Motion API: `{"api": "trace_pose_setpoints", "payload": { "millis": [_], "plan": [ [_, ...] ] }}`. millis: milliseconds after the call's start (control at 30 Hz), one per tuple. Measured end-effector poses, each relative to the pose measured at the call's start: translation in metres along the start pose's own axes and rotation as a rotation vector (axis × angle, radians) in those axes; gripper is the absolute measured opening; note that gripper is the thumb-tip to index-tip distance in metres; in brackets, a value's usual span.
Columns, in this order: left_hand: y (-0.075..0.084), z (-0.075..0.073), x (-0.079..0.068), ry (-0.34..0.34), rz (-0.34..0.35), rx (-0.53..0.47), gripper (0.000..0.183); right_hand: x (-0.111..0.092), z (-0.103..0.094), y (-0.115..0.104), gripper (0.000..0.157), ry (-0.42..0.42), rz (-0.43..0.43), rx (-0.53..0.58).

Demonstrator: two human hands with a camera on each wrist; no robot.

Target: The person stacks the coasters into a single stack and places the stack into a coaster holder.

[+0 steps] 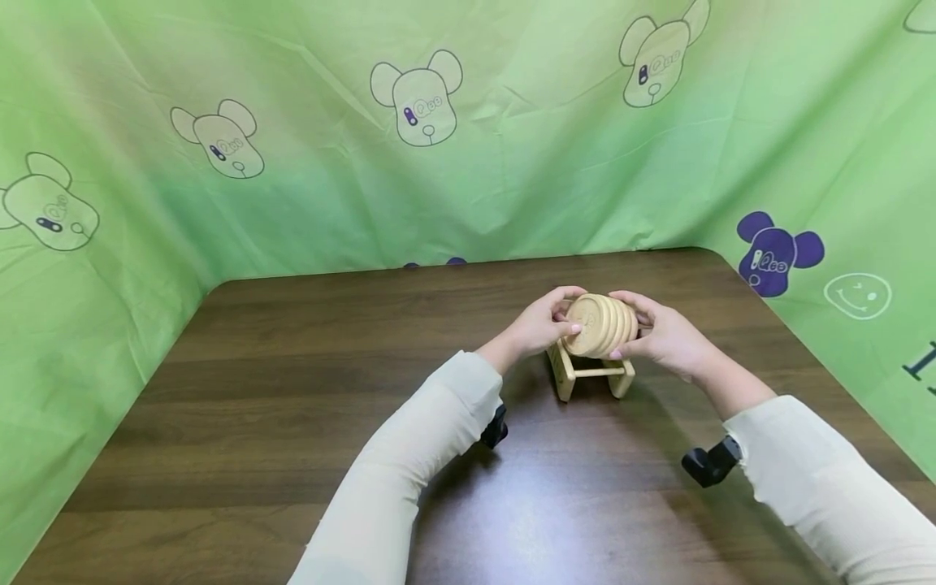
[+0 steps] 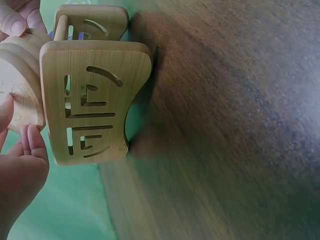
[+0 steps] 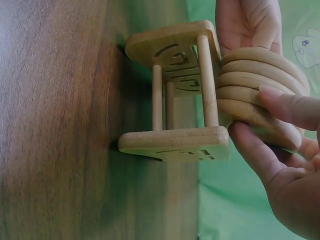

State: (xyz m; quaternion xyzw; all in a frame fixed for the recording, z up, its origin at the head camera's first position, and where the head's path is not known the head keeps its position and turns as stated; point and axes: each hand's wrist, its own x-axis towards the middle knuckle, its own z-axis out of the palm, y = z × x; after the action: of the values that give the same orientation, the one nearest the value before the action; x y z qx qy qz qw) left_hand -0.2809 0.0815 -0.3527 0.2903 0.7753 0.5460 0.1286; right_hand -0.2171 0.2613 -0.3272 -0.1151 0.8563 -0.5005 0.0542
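Several round wooden coasters (image 1: 591, 325) are held together as a stack, tilted, with the flat face of one turned toward the left. My left hand (image 1: 537, 327) grips the left end, its thumb on that face. From the right, my right hand (image 1: 669, 340) grips the other end, with a thumb across the rims in the right wrist view (image 3: 295, 175). Just below the coasters stands a wooden coaster holder (image 1: 565, 375). It has two side panels with cut-out slots (image 2: 95, 102) joined by round rods (image 3: 207, 82). Whether the coasters touch the holder I cannot tell.
A dark brown wooden table (image 1: 292, 406) lies under everything. Green cloth (image 1: 314, 195) with printed bear heads hangs behind it and at both sides. Black wrist mounts (image 1: 709, 463) stick out below the white sleeves (image 1: 409, 455).
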Motion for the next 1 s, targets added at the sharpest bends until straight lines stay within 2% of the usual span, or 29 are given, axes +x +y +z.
{"api": "trace_pose_setpoints", "payload": {
  "millis": [267, 500, 767, 1000],
  "plan": [
    [-0.004, -0.001, 0.001, -0.036, 0.004, 0.058, 0.047, 0.001, 0.004, 0.003, 0.085, -0.002, -0.017, -0.088],
    [-0.01, -0.004, 0.0, -0.122, 0.002, 0.179, 0.048, 0.002, 0.007, 0.005, 0.083, 0.015, -0.015, -0.32],
    [-0.011, -0.005, 0.001, -0.143, 0.055, 0.36, 0.048, 0.001, 0.009, 0.004, 0.079, 0.042, -0.035, -0.475],
    [-0.01, -0.006, 0.001, -0.136, 0.009, 0.375, 0.043, 0.003, 0.011, 0.003, 0.071, 0.01, -0.04, -0.424]
  ]
}}
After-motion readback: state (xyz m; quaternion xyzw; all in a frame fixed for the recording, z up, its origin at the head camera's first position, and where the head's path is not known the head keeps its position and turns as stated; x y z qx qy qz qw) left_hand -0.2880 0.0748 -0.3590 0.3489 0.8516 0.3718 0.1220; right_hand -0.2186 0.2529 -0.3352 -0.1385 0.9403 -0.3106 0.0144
